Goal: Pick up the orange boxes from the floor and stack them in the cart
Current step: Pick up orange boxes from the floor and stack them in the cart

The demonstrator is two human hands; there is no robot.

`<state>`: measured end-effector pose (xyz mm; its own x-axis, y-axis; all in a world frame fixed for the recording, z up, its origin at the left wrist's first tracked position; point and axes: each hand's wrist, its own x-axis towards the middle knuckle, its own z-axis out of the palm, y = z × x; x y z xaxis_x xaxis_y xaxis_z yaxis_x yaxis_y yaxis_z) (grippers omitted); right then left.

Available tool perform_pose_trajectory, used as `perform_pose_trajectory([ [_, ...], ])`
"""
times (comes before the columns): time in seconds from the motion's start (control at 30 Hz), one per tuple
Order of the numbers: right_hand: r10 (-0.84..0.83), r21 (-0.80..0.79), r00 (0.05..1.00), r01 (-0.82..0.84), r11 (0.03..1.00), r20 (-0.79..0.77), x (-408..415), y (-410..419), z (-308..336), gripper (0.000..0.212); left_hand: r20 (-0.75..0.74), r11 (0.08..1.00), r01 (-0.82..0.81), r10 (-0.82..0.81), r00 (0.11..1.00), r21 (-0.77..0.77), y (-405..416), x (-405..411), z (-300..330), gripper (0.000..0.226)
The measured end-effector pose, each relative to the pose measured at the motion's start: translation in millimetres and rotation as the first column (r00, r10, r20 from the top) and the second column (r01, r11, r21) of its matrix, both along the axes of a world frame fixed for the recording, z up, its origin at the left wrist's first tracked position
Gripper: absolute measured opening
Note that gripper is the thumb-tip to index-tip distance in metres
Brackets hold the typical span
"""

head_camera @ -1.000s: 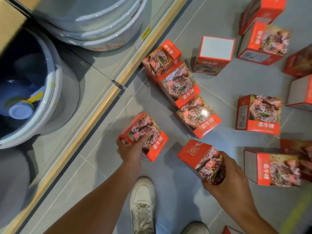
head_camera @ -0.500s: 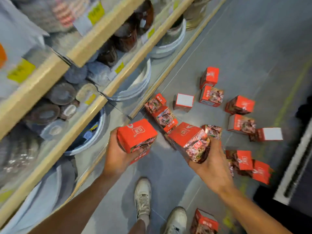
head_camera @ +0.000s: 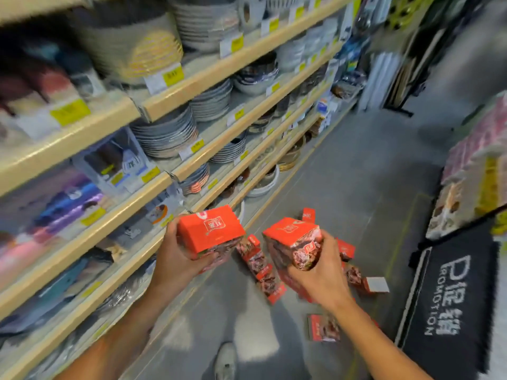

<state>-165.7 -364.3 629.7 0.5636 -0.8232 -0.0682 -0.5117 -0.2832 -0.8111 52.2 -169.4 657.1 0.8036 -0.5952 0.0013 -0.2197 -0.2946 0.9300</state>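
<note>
Both hands are full: left hand grips one orange box, right hand grips another orange box, both held up beside the shelves. More boxes lie scattered on the floor.

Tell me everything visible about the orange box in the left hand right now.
The orange cardboard box with a white logo is a small rectangular carton, closed and undamaged as far as shows. Its plain orange face with the logo tilts up toward the camera; a printed food photo shows on the lower side. The left hand grips it from the left and below, raised clear of the grey floor, beside the wooden shelf edge.
</note>
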Motion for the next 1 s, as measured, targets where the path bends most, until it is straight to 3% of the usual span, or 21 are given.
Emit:
perform_pose_trajectory([
  [0.2, 0.036, -0.028, 0.997, -0.034, 0.999, 0.063, -7.6, 29.1, 76.2, 0.085, 0.041, 0.996, -0.067, 0.069, 0.997, -0.051, 51.9, -23.1, 80.6, 0.085],
  [0.43, 0.126, -0.044, 0.986, -0.121, 0.992, 0.109, 4.6, 81.2, 129.2, 0.083, 0.1, 0.986, -0.156, 0.161, 0.982, -0.062, 138.1, -40.0, 124.3, 0.095],
  [0.57, 0.253, -0.048, 0.956, -0.248, 0.967, 0.149, 24.0, 125.0, 145.8, 0.087, 0.109, 0.971, -0.202, 0.216, 0.97, -0.126, 185.6, -50.2, 140.8, 0.082],
  [0.8, 0.449, 0.002, 0.864, -0.461, 0.887, 0.23, 66.4, 237.5, 168.5, 0.088, 0.089, 0.912, -0.377, 0.394, 0.915, -0.161, 319.5, -55.3, 142.5, 0.096],
  [1.0, 0.637, -0.045, 0.74, -0.644, 0.763, 0.216, 105.5, 351.0, 160.9, 0.067, 0.043, 0.8, -0.58, 0.591, 0.805, -0.154, 449.4, -83.9, 136.6, 0.087],
])
